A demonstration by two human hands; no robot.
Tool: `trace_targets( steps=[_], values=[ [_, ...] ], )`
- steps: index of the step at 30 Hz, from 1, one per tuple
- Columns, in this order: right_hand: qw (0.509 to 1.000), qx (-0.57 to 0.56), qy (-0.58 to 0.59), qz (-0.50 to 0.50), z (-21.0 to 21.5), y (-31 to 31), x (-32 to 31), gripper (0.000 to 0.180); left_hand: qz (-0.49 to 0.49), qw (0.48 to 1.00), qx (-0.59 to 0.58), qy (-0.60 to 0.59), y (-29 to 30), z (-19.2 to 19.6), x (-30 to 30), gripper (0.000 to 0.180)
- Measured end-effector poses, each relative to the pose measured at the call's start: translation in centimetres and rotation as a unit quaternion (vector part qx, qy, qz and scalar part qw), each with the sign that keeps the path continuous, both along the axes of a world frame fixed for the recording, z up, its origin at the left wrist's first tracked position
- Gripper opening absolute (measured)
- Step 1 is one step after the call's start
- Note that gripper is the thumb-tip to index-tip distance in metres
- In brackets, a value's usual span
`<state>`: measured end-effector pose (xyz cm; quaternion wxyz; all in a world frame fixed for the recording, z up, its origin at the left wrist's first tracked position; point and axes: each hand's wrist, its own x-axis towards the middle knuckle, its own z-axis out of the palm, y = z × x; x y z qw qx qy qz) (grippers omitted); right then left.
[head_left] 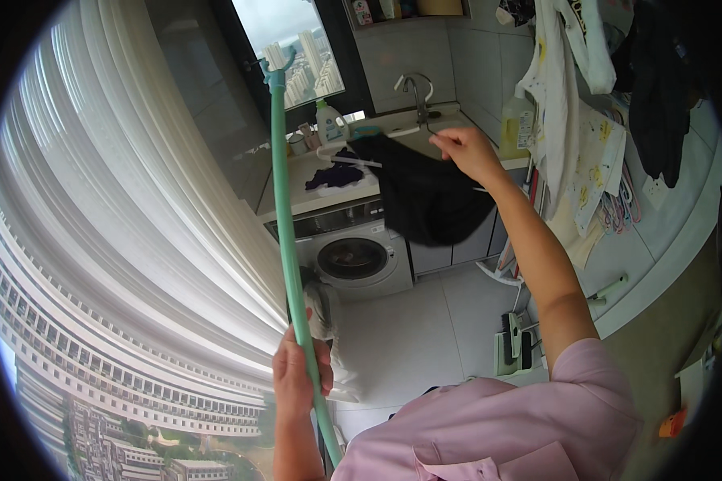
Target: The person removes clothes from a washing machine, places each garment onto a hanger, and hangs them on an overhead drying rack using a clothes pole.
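Observation:
My left hand (298, 370) is wrapped round a long pale green clothes pole (284, 204), low on its shaft. The pole stands nearly upright and ends in a blue-green forked head (276, 74) in front of the window. Out ahead, my right hand (464, 151) pinches the hook at the top of a clothes hanger (350, 159). A black garment (437, 200) hangs from this hanger, tilted, in front of the counter; its folds hide most of the hanger, and only white ends stick out. Pole and garment are apart.
A washing machine (358, 258) sits under the counter (297, 192), which holds a dark purple cloth (337, 174), a detergent bottle (330, 123) and a faucet (417, 94). White curtains (168, 192) line the left. Clothes (549, 96) hang at right, above a dustpan (509, 349).

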<state>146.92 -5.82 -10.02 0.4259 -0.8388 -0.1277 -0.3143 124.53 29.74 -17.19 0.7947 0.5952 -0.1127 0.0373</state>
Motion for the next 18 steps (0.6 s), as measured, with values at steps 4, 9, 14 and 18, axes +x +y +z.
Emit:
trace_targets(
  steps=[4, 9, 14, 18],
  values=[
    [0.999, 0.005, -0.035, -0.04, 3.9, -0.5, 2.9, 0.024, -0.038, 0.997, 0.067, 0.008, -0.2, -3.5, -0.9, 0.052],
    [0.996, 0.022, -0.074, -0.036, 9.2, -1.4, 4.2, 0.022, -0.078, 0.99, 0.111, -0.026, -1.1, -7.6, -2.0, 0.045],
    [0.997, 0.037, -0.064, -0.031, 13.5, -2.4, 3.2, 0.023, -0.101, 0.989, 0.11, -0.008, -2.2, -9.0, -2.0, 0.043],
    [0.997, 0.02, -0.068, -0.014, 14.8, -2.8, 1.7, 0.022, -0.098, 0.988, 0.122, 0.001, -2.6, -9.0, -1.4, 0.042]
  ],
)
